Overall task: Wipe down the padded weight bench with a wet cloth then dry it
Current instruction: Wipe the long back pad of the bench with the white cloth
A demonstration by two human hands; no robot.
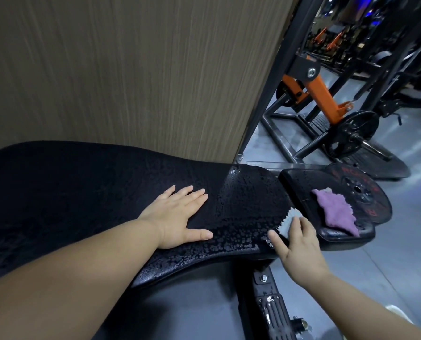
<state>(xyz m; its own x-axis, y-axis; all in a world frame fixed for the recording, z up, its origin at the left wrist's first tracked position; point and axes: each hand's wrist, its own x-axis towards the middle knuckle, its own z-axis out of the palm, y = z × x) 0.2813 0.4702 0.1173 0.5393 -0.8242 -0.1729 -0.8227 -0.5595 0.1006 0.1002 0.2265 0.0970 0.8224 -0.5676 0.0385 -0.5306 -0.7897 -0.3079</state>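
Observation:
The black padded weight bench (82,192) runs across the view, its right part beaded with water drops. My left hand (177,217) lies flat on the pad, fingers spread, holding nothing. At the gap between back pad and seat pad (300,185), my right hand (295,244) presses a small grey cloth (289,220) against the bench's right end. On that seat pad lies a purple cloth (336,211), apart from both hands.
A wood-grain wall panel (131,69) stands right behind the bench. A black weight plate with red lettering (366,190) lies beyond the seat. An orange-and-black machine (322,94) with a loaded plate stands on the grey floor at right. The bench's metal frame (273,307) is below.

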